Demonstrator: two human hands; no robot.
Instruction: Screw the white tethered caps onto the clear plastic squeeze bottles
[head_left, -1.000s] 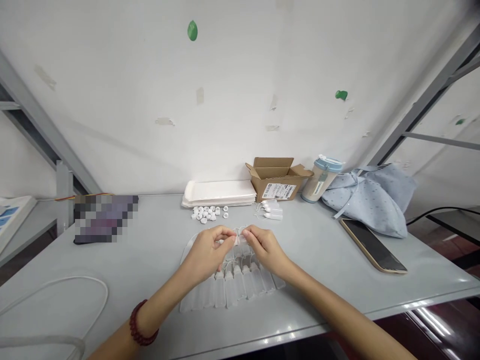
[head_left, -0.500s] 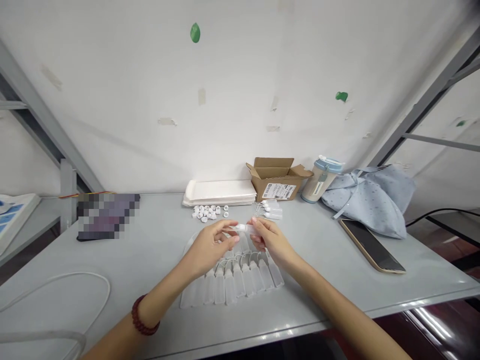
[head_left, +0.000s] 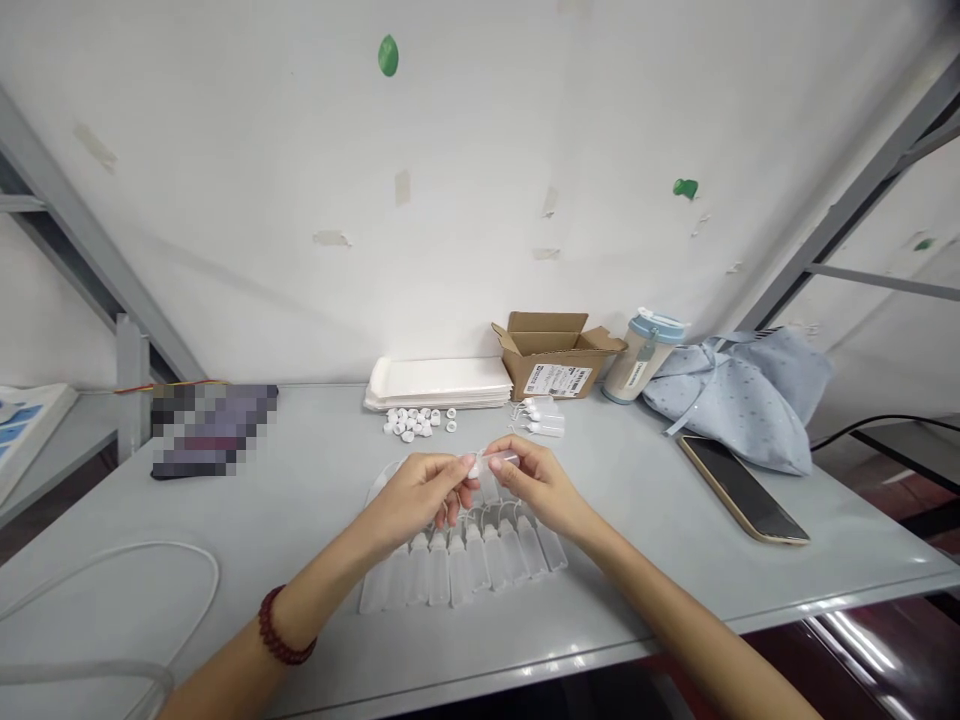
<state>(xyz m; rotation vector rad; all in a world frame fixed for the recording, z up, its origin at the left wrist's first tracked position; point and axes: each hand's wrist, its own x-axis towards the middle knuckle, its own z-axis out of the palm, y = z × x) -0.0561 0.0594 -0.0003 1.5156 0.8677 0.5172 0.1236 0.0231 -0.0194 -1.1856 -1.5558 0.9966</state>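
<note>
A small translucent plastic bottle (head_left: 508,457) is held level between my two hands over the table. Its body is pinched by the thumb and fingers of my right hand (head_left: 546,490). My left hand (head_left: 417,492) closes thumb and fingers on the white neck end; whether a cap is on it is hidden by the fingers. Just below my hands lies a row of similar bottles (head_left: 459,575), with thin looped strips at their necks. More of them lie partly covered behind. Loose white caps (head_left: 409,424) form a pile beyond my left hand.
Several capped bottles (head_left: 543,418) lie before an open cardboard box (head_left: 555,378). A stack of white envelopes (head_left: 442,382) sits left of it. Rightward are a tumbler (head_left: 639,365), a blue cloth bag (head_left: 742,400) and a phone (head_left: 746,490). A white cable (head_left: 214,580) curves at left.
My left hand has turned, and its fingers have closed on the bottle's neck end. My right hand has shifted its grip along the bottle. The row of bottles stays put.
</note>
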